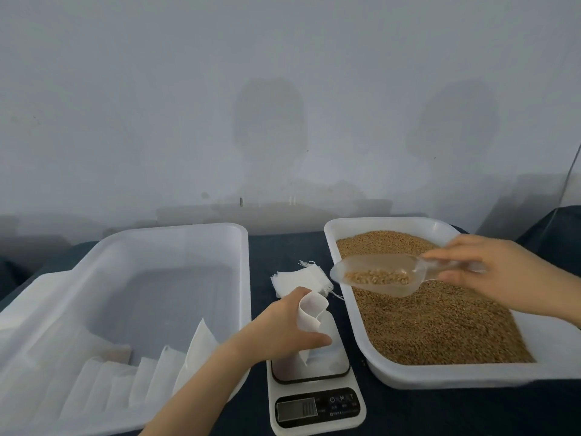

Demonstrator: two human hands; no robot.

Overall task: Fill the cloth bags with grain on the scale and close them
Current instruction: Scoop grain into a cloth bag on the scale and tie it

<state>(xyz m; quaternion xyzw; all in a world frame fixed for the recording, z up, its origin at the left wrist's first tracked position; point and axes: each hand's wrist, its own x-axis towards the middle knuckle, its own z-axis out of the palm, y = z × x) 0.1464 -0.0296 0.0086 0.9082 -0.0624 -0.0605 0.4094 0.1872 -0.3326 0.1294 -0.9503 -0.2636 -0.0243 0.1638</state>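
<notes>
A: Where is the cloth bag [309, 316], and which way does it point?

B: It stands upright on the platform of the scale [317, 404], long axis vertical, mouth open to the top. The left hand [283, 325] grips it from the left, fingers and thumb curled round its sides.

A: And the scoop [377, 278]?

B: Clear plastic, lying roughly level, long axis left to right. Its open end points left toward the bag, and a little grain sits in its bowl. The right hand [490, 272] pinches the handle. It hangs over the left edge of the grain tray [345, 226], apart from the bag.

A: What lies around them?

B: A stack of flat bags [298, 280] with loose drawstrings lies just behind the scale. On the left, a large white tub [188, 234] holds a row of bags [151, 369] leaning along its near side. All of it rests on a dark cloth [283, 250].

A: The room?

B: A plain grey wall [283, 89], with soft shadows on it.
</notes>
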